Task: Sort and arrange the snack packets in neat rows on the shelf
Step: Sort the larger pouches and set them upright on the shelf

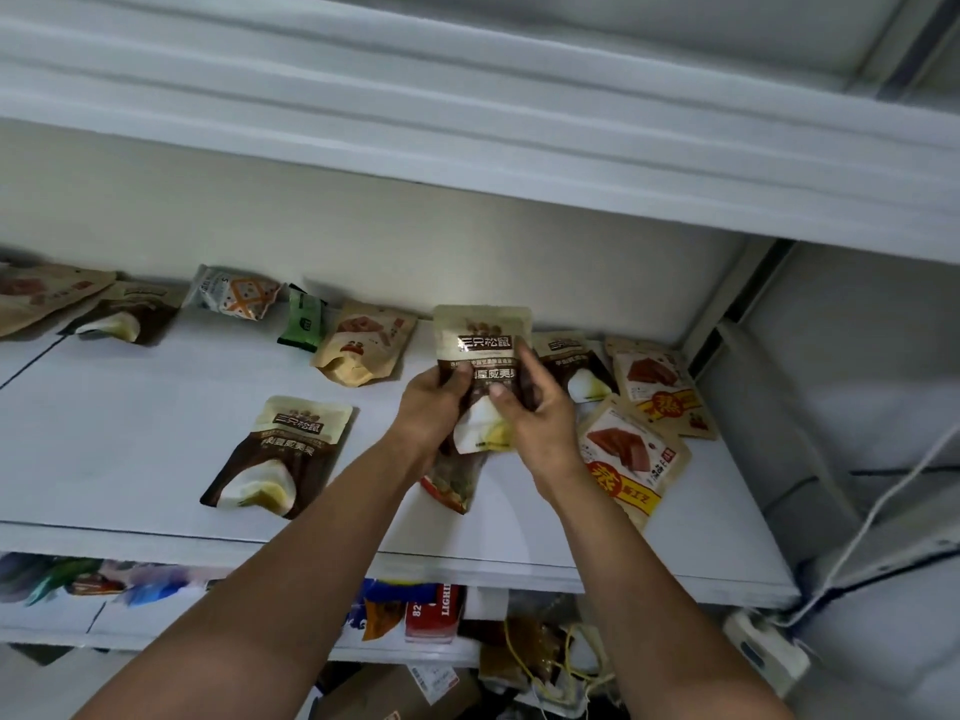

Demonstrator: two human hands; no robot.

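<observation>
Brown-and-cream, the snack packet (480,376) is being held upright above the middle of the shelf (156,407), the left hand (434,407) and right hand (535,413) both gripping its lower half, with another packet partly hidden beneath. A matching packet (280,454) is lying flat near the front edge. Sorting looks barely begun: kraft pouches (363,343), red-label packets (631,459) and a green sachet (304,322) are lying scattered along the back edge.

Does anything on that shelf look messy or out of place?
Yes. The packets along the back wall lie scattered and tilted, not in rows: the green packet sits crooked among tan and brown ones, and the two red-label packets on the right overlap at angles. Another packet lies partly hidden under the hands.
</observation>
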